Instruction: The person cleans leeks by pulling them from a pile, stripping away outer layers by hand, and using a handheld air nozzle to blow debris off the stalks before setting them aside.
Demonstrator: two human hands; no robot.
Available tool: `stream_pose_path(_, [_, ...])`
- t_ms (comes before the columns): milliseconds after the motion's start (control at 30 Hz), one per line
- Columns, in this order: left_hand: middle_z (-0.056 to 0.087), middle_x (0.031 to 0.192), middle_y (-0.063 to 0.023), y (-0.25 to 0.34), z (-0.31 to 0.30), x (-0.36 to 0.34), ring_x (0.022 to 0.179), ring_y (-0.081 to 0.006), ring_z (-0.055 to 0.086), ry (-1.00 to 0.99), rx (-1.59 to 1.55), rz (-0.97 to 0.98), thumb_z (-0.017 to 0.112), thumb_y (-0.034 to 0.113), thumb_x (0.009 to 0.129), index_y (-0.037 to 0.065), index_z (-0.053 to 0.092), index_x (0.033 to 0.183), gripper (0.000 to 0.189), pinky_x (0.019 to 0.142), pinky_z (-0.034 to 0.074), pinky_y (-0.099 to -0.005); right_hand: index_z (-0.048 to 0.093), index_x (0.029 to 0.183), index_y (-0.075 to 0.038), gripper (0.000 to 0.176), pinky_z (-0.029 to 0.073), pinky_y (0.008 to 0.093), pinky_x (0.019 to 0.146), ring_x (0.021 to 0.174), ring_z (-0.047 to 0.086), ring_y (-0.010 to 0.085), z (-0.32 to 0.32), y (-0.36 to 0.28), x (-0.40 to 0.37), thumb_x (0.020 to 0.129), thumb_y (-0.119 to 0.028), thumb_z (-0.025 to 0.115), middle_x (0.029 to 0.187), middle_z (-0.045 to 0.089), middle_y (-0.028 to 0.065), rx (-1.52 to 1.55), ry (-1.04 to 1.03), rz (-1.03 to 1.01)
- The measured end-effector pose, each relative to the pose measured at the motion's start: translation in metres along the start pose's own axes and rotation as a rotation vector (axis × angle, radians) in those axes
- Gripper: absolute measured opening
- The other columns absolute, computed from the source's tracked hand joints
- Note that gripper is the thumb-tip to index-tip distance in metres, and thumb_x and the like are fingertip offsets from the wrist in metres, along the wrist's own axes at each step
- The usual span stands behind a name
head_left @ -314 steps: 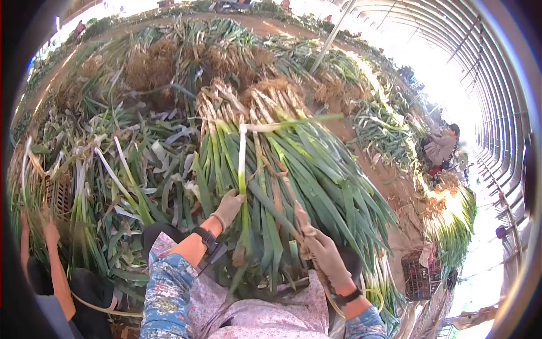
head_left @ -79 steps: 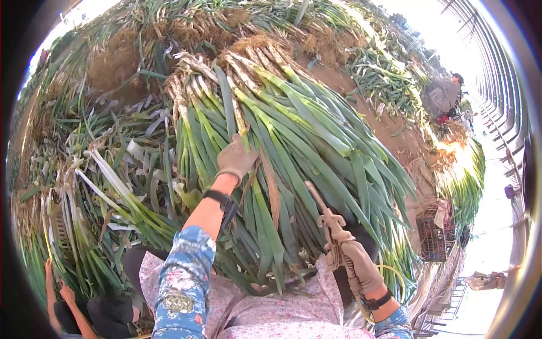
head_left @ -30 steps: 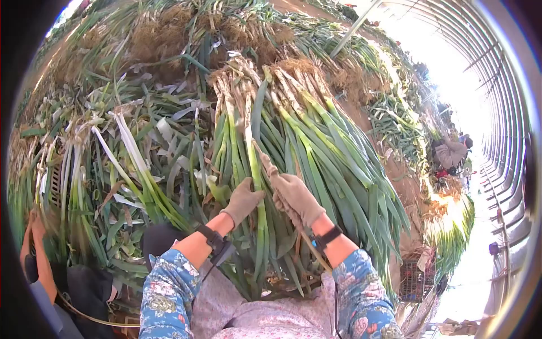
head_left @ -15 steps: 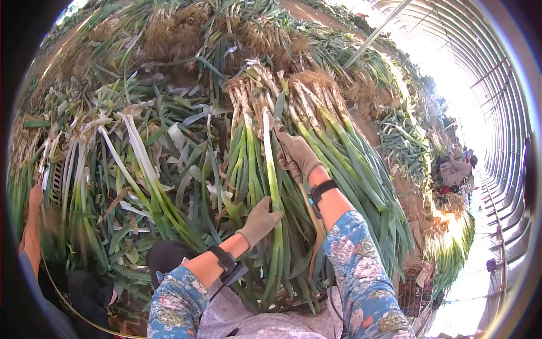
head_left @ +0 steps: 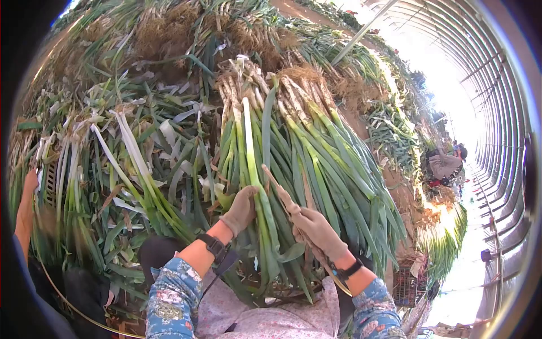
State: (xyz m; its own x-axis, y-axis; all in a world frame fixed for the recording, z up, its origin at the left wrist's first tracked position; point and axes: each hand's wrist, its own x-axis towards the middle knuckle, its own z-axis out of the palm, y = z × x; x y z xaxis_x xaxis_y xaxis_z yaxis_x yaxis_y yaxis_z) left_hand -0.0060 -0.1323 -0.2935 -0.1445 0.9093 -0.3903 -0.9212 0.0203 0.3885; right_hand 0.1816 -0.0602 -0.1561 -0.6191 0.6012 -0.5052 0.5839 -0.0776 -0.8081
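Note:
My left hand (head_left: 241, 209), in a tan glove, is closed around a large green onion (head_left: 249, 144) with a bare white stem. My right hand (head_left: 319, 229), also gloved, grips a withered brown leaf strip (head_left: 280, 195), whose tip points up and away to the left. Under both hands and beyond them lies a pile of green onions (head_left: 333, 147), their dirty stems and roots at the far end and their green leaves toward my lap. A loose green leaf (head_left: 269, 121) stands up beside the white stem.
Cleaned green onions (head_left: 132, 147) lie on leaf scraps (head_left: 164, 152) to the left. Another person's hand (head_left: 31, 181) is at the far left edge. More rooty bundles (head_left: 169, 31) lie beyond. A crate (head_left: 409, 285) stands at lower right, and a person (head_left: 446, 164) sits farther off.
My right hand has come down toward me from the stem, bringing the brown leaf strip away from the green onion. My left hand has shifted slightly up and left, still holding the stalk.

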Motion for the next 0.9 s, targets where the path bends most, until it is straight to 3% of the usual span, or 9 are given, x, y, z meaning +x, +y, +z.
stream_pose_path(133, [0.064,0.095,-0.0053,-0.008,0.000,-0.006,0.089,-0.0207,0.061,0.105,0.067,-0.134,0.050,0.037,0.101,0.010,0.064,0.108,0.031,0.083,0.050,-0.0391,0.059,0.087,0.000,0.046,0.041,0.0287,0.048,0.052,0.054,0.0126,0.002,-0.025,0.068,0.101,-0.044,0.058,0.064,0.057,0.0061,0.035,0.054,-0.051])
stream_pose_path(200, [0.065,0.093,-0.0023,-0.019,0.005,-0.006,0.085,-0.0150,0.060,0.140,0.224,0.095,0.053,0.032,0.100,0.008,0.066,0.110,0.029,0.079,0.049,-0.0334,0.059,0.087,0.000,0.047,0.042,0.0286,0.048,0.052,0.054,0.0127,-0.011,0.000,0.140,0.100,-0.046,0.059,0.065,0.058,0.0056,-0.097,0.053,-0.443])
stream_pose_path(267, [0.066,0.093,0.0012,-0.022,0.000,-0.007,0.084,-0.0094,0.058,0.172,0.220,0.292,0.058,0.025,0.100,0.005,0.068,0.115,0.028,0.076,0.047,-0.0276,0.060,0.087,-0.001,0.048,0.044,0.0284,0.049,0.053,0.055,0.0123,0.001,-0.014,0.168,0.099,-0.048,0.059,0.066,0.058,0.0050,-0.066,0.025,-0.499])
stream_pose_path(333, [0.065,0.093,0.0007,0.006,0.001,-0.017,0.085,-0.0093,0.058,0.320,0.307,0.360,0.063,0.023,0.097,0.004,0.068,0.116,0.027,0.076,0.047,-0.0262,0.060,0.088,-0.001,0.049,0.045,0.0280,0.052,0.054,0.056,0.0115,0.011,-0.061,0.139,0.099,-0.049,0.059,0.068,0.058,0.0043,0.086,0.016,-0.187])
stream_pose_path(433, [0.060,0.095,-0.0003,0.037,-0.038,-0.010,0.085,-0.0115,0.058,0.366,0.438,0.591,0.058,0.029,0.100,0.007,0.065,0.122,0.032,0.075,0.049,-0.0295,0.061,0.089,-0.001,0.050,0.047,0.0272,0.054,0.057,0.056,0.0101,0.018,-0.063,0.098,0.099,-0.050,0.059,0.068,0.058,0.0030,0.094,-0.045,-0.230])
stream_pose_path(600, [0.058,0.091,-0.0037,0.076,-0.046,-0.047,0.083,-0.0161,0.064,0.226,0.360,0.428,0.053,0.030,0.103,0.006,0.065,0.122,0.033,0.073,0.056,-0.0327,0.062,0.091,0.000,0.054,0.048,0.0268,0.056,0.061,0.055,0.0093,0.037,-0.029,0.057,0.099,-0.053,0.058,0.071,0.058,0.0031,0.072,-0.175,-0.137])
stream_pose_path(733, [0.060,0.090,-0.0028,0.075,-0.040,-0.056,0.078,-0.0152,0.063,0.170,0.421,0.541,0.055,0.027,0.102,0.005,0.065,0.121,0.031,0.071,0.055,-0.0308,0.063,0.092,0.001,0.054,0.048,0.0295,0.059,0.061,0.055,0.0118,0.044,-0.007,0.043,0.100,-0.051,0.057,0.073,0.059,0.0027,-0.104,-0.234,-0.069])
stream_pose_path(833, [0.061,0.087,-0.0021,0.099,-0.039,-0.072,0.077,-0.0145,0.062,0.356,0.455,0.634,0.057,0.025,0.100,0.004,0.066,0.116,0.028,0.069,0.054,-0.0294,0.064,0.097,0.000,0.047,0.049,0.0301,0.061,0.064,0.058,0.0124,0.034,0.026,0.027,0.100,-0.046,0.057,0.076,0.061,0.0032,-0.042,-0.261,0.020])
stream_pose_path(900, [0.064,0.088,-0.0015,0.117,-0.044,-0.077,0.079,-0.0121,0.058,0.590,0.491,0.752,0.061,0.024,0.098,0.003,0.068,0.113,0.027,0.073,0.049,-0.0284,0.065,0.102,-0.001,0.042,0.050,0.0304,0.061,0.067,0.061,0.0130,0.027,0.040,0.003,0.101,-0.042,0.055,0.078,0.063,0.0036,0.213,-0.236,0.096])
